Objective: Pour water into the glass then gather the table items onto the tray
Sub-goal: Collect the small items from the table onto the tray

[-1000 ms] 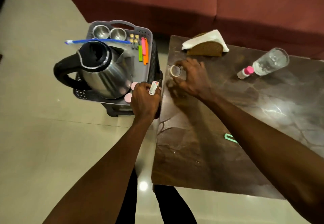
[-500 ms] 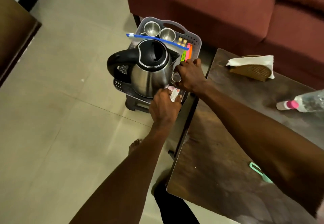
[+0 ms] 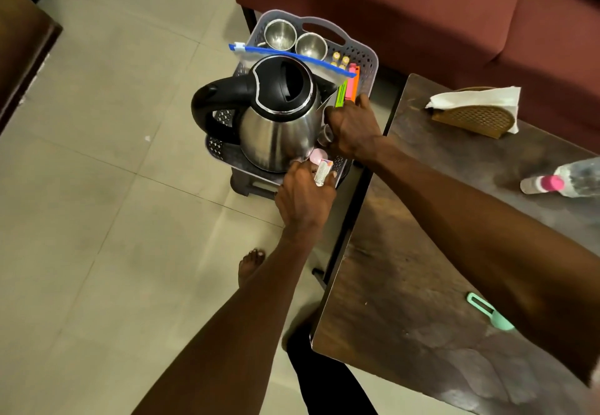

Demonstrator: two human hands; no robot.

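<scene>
Right hand: right hand (image 3: 352,127) sits low over the right side of the grey tray (image 3: 363,57), fingers curled around a small clear glass (image 3: 324,135); only a sliver of the rim shows beside the kettle wall.
Left hand: left hand (image 3: 305,197) is at the tray's near edge, pinching a small white tube (image 3: 323,172) between finger and thumb, just beside a pink disc (image 3: 316,155).
Step in hand: judged to be setting the glass and the tube down on the tray.
Doing it well: lower the glass straight and upright into the gap beside the kettle (image 3: 276,116); release only once the base is flat. The gap looks tight, so knuckles brushing the kettle could tip it. Lay the tube flat, clear of the edge.
Water level: cannot tell; the glass is mostly hidden.
Kettle: polished steel body, rounded, black plastic lid and loop handle; likely heavy and stable.
Tray: perforated grey plastic with a cut-out handle, on a dark stool.
Tray contents: 2 steel cups (image 3: 281,34), a blue-zip clear bag (image 3: 292,57), bright plastic clips (image 3: 349,88).
Table: dark wooden table (image 3: 438,252), matt, grained.
Left on table: capped plastic bottle (image 3: 565,179) lying on its side, napkin holder (image 3: 477,112) of woven brown with white tissue, mint green tool (image 3: 490,315).
</scene>
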